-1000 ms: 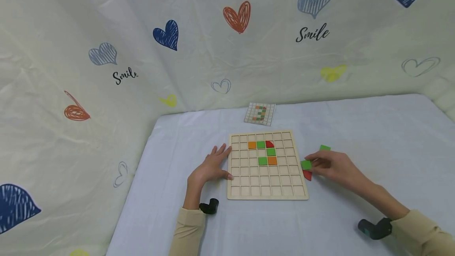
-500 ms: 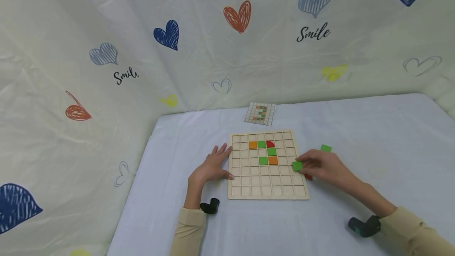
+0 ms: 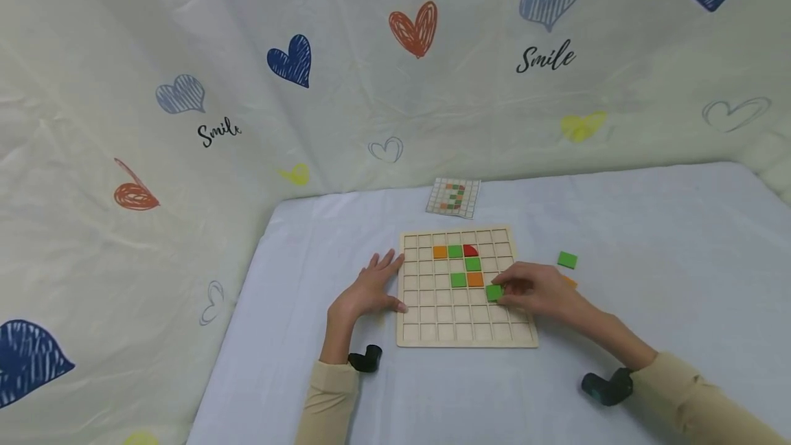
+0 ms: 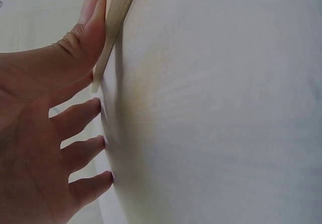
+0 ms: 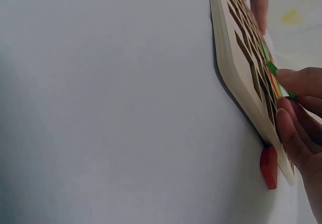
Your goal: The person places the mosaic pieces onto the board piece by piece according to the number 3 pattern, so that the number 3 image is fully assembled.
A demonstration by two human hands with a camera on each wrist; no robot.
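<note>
A wooden grid board lies on the white-covered table. In its cells sit an orange square tile, a red quarter-round tile and several other green and orange squares. My right hand pinches a green square tile between thumb and fingers, over the right part of the board. In the right wrist view that green tile is held tilted above the cells. My left hand rests at the board's left edge with fingers spread, the thumb on the rim.
Right of the board lie another green tile and an orange tile partly behind the right hand. A red tile lies against the board's edge. A printed pattern card lies beyond the board.
My right hand has carried the green tile leftward from beside the board to over its cells. An orange tile has come into view behind that hand. The left hand stays put.
</note>
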